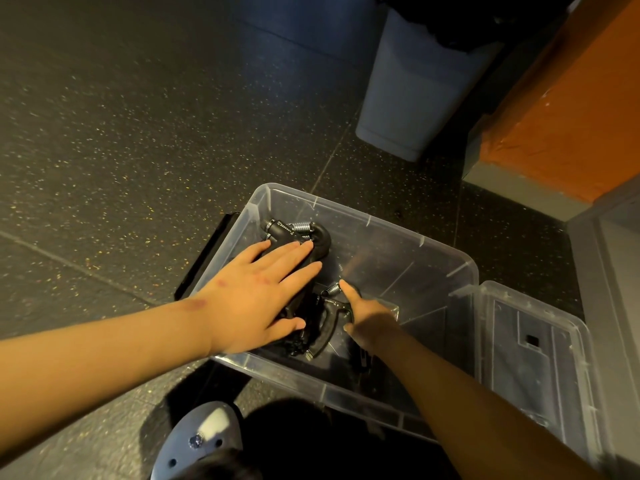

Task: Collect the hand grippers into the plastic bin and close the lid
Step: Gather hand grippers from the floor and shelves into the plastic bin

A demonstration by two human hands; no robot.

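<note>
I'm pressing my left hand (256, 299) flat, fingers straight, on black hand grippers (294, 237) lying inside the clear plastic bin (433, 258); my right hand (367, 317) is reaching in beside it, index finger (348, 289) out by a spring (333, 289); can't tell if it's gripping; lid (530, 341) is lying off, just right of the bin.

Grey waste bin (412, 98) (dark liner) beside an orange block (571, 109), on speckled floor (138, 133).

Hand grippers (298, 233): we count at least two
Plastic bin (433, 250): we see one
Lid (540, 341): one
Hands (249, 296): two
</note>
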